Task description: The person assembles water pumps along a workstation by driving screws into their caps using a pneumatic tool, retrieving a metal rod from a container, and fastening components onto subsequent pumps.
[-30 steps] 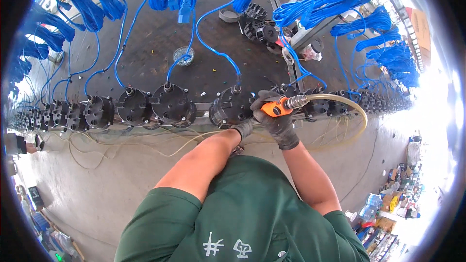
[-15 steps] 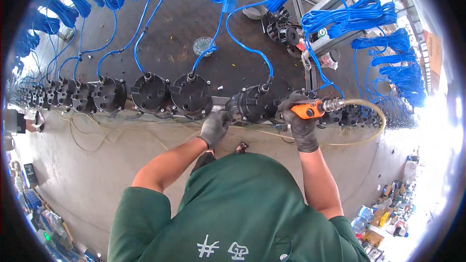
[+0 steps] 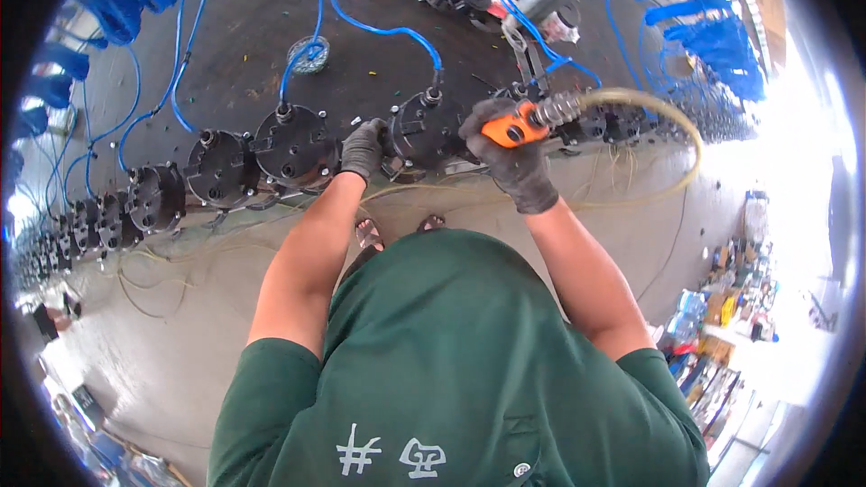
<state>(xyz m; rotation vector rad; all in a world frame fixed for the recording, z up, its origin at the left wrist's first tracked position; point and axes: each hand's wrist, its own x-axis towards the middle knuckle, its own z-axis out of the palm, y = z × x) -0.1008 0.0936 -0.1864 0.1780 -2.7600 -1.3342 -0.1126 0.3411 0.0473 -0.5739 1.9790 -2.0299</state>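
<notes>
Head view: dark bench, concrete floor; right hand grips orange tool, left hand grasps valve.

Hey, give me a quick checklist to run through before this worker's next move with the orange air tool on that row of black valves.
1. Right hand gripping orange air tool: ok.
2. Left hand steadying the black round valve: ok.
3. Tool tip seated on a fastener: cannot tell, hidden by the hand.
4. Yellowish air hose free of kinks: ok.
5. Both hands gloved: ok.
6. Blue tube attached to the valve top: ok.
</notes>
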